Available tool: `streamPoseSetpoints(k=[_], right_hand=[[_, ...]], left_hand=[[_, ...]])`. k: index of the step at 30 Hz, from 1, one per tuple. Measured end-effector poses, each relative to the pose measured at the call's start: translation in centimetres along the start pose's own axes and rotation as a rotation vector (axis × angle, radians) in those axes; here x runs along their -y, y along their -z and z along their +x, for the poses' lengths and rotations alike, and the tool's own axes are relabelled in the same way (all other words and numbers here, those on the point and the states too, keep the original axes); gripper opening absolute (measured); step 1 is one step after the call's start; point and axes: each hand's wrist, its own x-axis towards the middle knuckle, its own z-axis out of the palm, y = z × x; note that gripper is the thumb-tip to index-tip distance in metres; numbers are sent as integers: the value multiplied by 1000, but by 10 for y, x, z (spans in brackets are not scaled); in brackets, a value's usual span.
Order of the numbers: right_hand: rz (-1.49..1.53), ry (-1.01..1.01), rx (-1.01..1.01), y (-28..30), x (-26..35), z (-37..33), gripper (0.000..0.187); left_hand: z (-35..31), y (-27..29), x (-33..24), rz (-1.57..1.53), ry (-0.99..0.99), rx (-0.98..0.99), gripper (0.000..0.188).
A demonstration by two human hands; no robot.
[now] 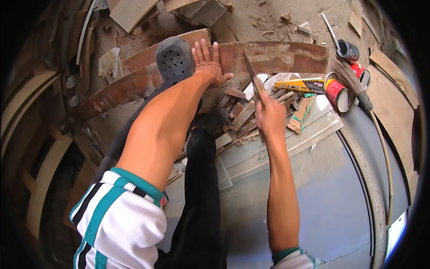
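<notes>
A long reddish-brown wooden plank (pixel 286 56) with worn patches lies across the far side. My left hand (pixel 208 66) presses flat on it, fingers spread. Just left of that hand, my foot in a grey clog (pixel 174 59) rests on the plank too. In my right hand (pixel 271 117), closed round its handle, is a handsaw (pixel 251 71). Its dark, narrow blade points away from me and meets the plank a little right of my left hand. The right hand is slightly blurred, and my fingers hide most of the handle.
Wood offcuts (pixel 244 114) lie heaped below the plank. A yellow-and-black box (pixel 301 85), a red-and-yellow can (pixel 335 92), other cans (pixel 348 50) and a stick broom (pixel 366 102) are at the right. Grey sheets (pixel 313 197) cover the near right; boards (pixel 42 193) stand at left.
</notes>
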Motion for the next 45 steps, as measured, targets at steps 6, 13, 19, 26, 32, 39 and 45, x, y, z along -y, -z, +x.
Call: streamPoseSetpoints(k=[6, 13, 19, 26, 32, 39, 45], right_hand=[[-115, -5, 39, -6, 19, 24, 51], [283, -170, 55, 30, 8, -73, 48], [220, -150, -18, -4, 7, 18, 47], [233, -240, -4, 22, 27, -92, 47], [-196, 51, -63, -14, -6, 55, 52], [140, -200, 31, 18, 29, -60, 53], [279, -90, 10, 20, -22, -54, 49]], left_hand=[[1, 10, -4, -2, 8, -13, 126], [0, -5, 2, -33, -8, -43, 130], [-2, -1, -12, -28, -20, 7, 127], [0, -5, 9, -29, 31, -25, 127], [2, -2, -9, -30, -36, -49, 127], [-2, 2, 2, -17, 23, 20, 129], [6, 2, 3, 3, 5, -55, 126]])
